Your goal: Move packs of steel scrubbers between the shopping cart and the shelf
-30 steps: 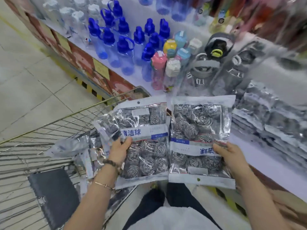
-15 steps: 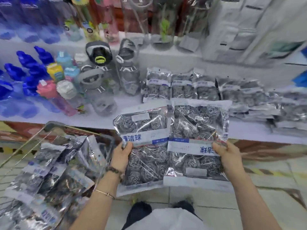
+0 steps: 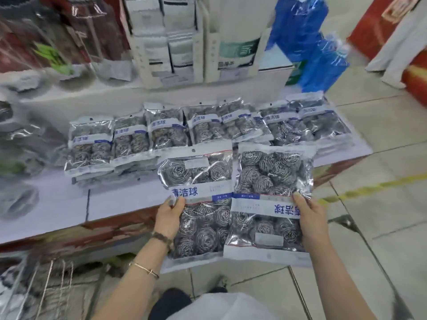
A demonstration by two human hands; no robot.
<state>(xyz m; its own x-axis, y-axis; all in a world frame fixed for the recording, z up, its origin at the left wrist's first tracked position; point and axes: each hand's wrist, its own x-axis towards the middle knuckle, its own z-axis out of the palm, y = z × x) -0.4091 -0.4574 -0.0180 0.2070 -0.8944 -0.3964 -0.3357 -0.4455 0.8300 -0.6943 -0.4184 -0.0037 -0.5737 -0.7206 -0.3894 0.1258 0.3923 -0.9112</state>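
Scrubber packs [image 3: 166, 132] already sit in a row toward the back of the shelf [image 3: 115, 199]; left hand [image 3: 169, 215] grips one pack [image 3: 203, 227], right hand [image 3: 310, 218] a second pack [image 3: 270, 181], both over the front edge, not down yet; cart [image 3: 46, 280] maybe holds more, too blurry.

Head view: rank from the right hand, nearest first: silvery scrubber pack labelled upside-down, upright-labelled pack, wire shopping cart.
1. Silvery scrubber pack labelled upside-down, in the right hand.
2. Upright-labelled pack, in the left hand.
3. Wire shopping cart, bottom left.
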